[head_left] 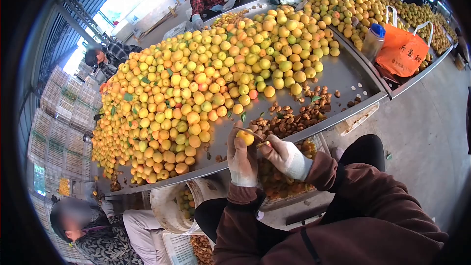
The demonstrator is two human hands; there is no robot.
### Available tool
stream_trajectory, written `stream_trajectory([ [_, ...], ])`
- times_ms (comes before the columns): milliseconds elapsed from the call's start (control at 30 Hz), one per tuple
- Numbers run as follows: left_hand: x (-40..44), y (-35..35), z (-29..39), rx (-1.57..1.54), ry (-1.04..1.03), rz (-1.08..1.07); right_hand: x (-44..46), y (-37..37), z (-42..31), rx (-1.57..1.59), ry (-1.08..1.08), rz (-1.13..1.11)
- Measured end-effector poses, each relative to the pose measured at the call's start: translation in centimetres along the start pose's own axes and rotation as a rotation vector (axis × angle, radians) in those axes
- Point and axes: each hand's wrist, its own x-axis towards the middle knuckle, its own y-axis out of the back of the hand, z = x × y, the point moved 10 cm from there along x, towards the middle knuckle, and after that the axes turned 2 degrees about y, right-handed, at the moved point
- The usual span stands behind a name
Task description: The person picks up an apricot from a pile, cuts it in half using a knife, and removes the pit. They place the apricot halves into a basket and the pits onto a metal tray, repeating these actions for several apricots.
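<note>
Both of my hands wear pale, stained gloves and meet over the near edge of the metal table. My left hand, upright with bent fingers, grips a yellow apricot. Just to its right, my right hand is closed on a small thin tool, whose tip is close to the apricot; its exact shape is too small to tell. Beyond them brown pits lie on the metal table. A large heap of yellow-orange apricots spreads to the left and back.
Below my hands stands a crate of apricot pieces, with a white bucket to the left. A blue-lidded bottle and an orange bag are at the right. Co-workers sit at lower left, far left and across the table.
</note>
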Motion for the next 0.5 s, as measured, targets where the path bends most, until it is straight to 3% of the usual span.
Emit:
stream_trajectory([
  [333,-2.4,-0.3,0.7,0.004,-0.095,0.102,-1.2,-2.0,-0.5,-0.116,0.055,0.149],
  [433,-2.7,-1.3,1.4,0.007,-0.100,-0.044,-3.3,-1.6,-1.2,-0.123,0.010,0.231],
  [500,-2.9,-1.0,1.7,0.245,-0.196,-0.036,-4.2,-1.7,-0.9,-0.051,0.044,0.257],
])
